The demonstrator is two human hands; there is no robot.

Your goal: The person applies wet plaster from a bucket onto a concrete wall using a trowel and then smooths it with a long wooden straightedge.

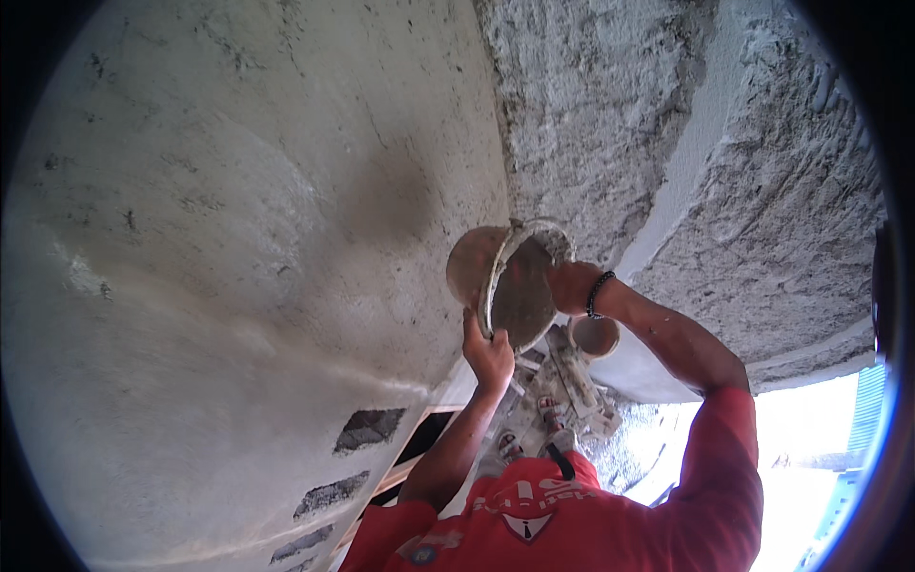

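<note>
A round bucket (pixel 510 281) caked with grey mortar is held up, tilted, close to the wall, with its open mouth turned toward me. My left hand (pixel 489 355) grips its lower rim from below. My right hand (pixel 572 286), with a dark bead bracelet on the wrist, holds the rim on the right side. Both arms come up from my red shirt (pixel 553 520). Wet grey mortar coats the inside of the bucket.
A smooth plastered wall (pixel 238 238) fills the left, with dark rectangular patches (pixel 367 429) low down. Rough grey plaster (pixel 762 219) covers the right. Below are a round pan (pixel 596 336), my sandalled feet (pixel 550 415) on mortar-spattered planks, and a bright opening (pixel 810 439).
</note>
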